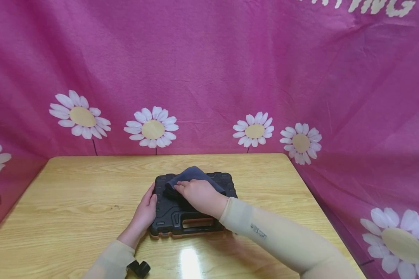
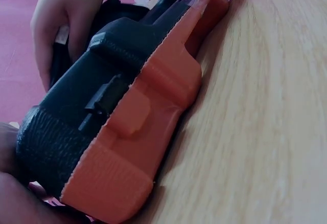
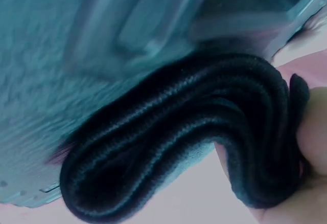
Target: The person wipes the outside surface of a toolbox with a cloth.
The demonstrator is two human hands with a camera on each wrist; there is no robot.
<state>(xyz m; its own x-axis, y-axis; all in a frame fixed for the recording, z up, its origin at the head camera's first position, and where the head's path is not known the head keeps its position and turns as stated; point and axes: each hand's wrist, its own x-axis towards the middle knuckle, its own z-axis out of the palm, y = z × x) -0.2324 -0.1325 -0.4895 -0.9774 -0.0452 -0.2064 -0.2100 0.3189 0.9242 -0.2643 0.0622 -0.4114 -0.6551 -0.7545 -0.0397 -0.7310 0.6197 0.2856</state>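
A black plastic carrying case [image 1: 167,217] with an orange lower half [image 2: 168,81] lies flat on the wooden table, its handle toward me. My left hand [image 1: 144,211] rests against the case's left side, fingers extended along the edge. Part of that hand shows at the lower left of the left wrist view. With my right hand [image 1: 200,195] I grip a folded dark grey cloth [image 1: 195,173] on the lid. Seen from the right wrist, the cloth [image 3: 168,111] bends in thick layers against the textured lid. My right palm hides some of the cloth and lid.
The light wooden table [image 1: 90,201] ends at a pink curtain [image 1: 209,77] printed with daisies, which runs behind it and along both sides. A small black device [image 1: 139,268] sits at my left wrist. A latch [image 2: 104,98] sticks out on the case's side.
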